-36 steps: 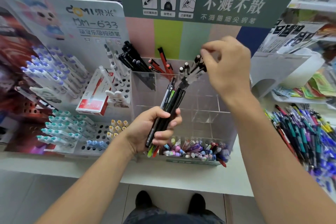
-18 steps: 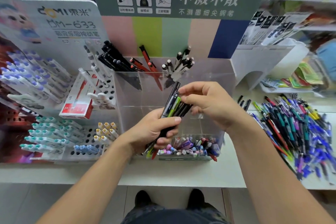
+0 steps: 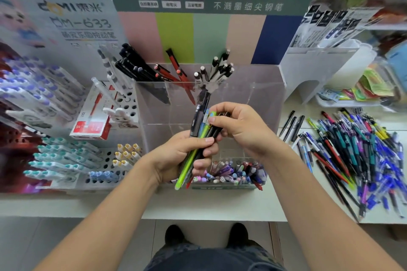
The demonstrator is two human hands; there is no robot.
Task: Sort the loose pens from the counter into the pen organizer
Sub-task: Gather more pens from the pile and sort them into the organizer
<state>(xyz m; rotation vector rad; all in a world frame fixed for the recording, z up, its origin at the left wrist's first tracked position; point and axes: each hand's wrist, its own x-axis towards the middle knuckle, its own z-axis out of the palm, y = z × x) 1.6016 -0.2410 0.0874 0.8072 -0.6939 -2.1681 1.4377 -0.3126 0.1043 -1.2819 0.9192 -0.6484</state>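
Observation:
My left hand (image 3: 182, 156) grips a bundle of pens (image 3: 199, 136), black, green and blue ones, held upright and tilted in front of the clear acrylic pen organizer (image 3: 259, 99). My right hand (image 3: 240, 127) pinches the top of the black pens in that bundle. The organizer's back compartments hold black pens (image 3: 134, 66), red pens (image 3: 174, 70) and black-and-white pens (image 3: 218, 68). Its low front compartment holds mixed coloured pens (image 3: 233, 174). A big pile of loose pens (image 3: 356, 152) lies on the white counter at the right.
A white display rack (image 3: 66, 156) with teal, blue and yellow-capped pens stands at the left, a red-and-white box (image 3: 92, 125) leaning on it. A white stand (image 3: 312, 68) and a tray of coloured items (image 3: 361, 92) sit at the back right. My shoes show below the counter edge (image 3: 198, 211).
My right hand came down from the back compartment with the black-and-white pens to the bundle in my left hand and now pinches its upper ends. The camera view has shifted slightly.

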